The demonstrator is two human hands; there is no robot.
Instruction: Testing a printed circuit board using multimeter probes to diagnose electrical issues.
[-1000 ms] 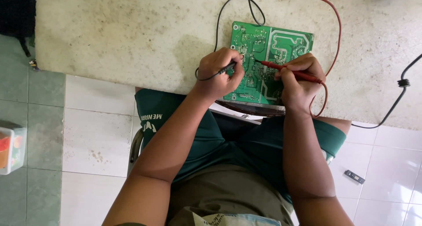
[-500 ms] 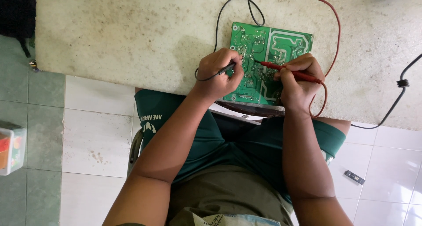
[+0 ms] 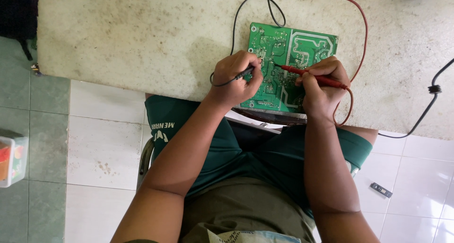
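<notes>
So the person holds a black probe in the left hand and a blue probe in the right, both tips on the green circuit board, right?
Not quite. In the head view the right hand holds a red probe, not a blue one. The left hand does hold the black probe, and both tips are on the green circuit board.

A flat green rectangular circuit board (image 3: 302, 49) lies solder side up near the front edge of the speckled stone tabletop (image 3: 142, 39), its pale traces and solder dots showing, its near edge partly hidden. A slim black test probe (image 3: 245, 73) with a black lead curling away lies slanted over the board's left part. A slim red test probe (image 3: 312, 76) with a red lead slants from the right, its metal tip touching the board's middle.
</notes>
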